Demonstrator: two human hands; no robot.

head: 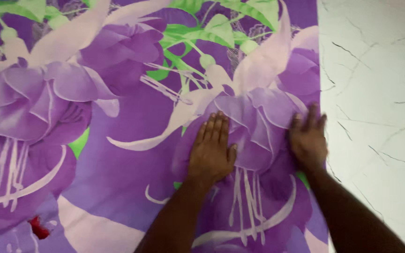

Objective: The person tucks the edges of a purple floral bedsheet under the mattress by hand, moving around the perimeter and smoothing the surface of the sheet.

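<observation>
**A:** In the head view, where does the cloth lie against each grip?

**B:** The purple floral cloth (132, 154) is spread flat and fills most of the frame; both hands rest on top of it, palms down. The left hand (212, 152) lies near the middle of the lower half, its grip spread flat with the fingers held close together and the thumb out to the side; it pinches nothing. The right hand (308, 138) lies just beside the cloth's right edge, fingers loosely splayed and pressed flat; it grasps nothing either.

**A:** So the cloth is under the hands, not between the fingers?

**B:** Yes; it lies beneath both palms, touching them, and stretches away to the left and up.

**A:** And the materials?

**B:** The cloth looks smooth and thin, printed with large purple blooms, pale pink petals and stamens, and bright green leaves (221, 26); a small red patch (38, 228) shows at lower left; I cannot tell what that is. To the right of the cloth's straight edge lies a white surface (376, 93), hard-looking and marbled with thin dark veins; whether it is a floor or a bench I cannot tell.
</observation>
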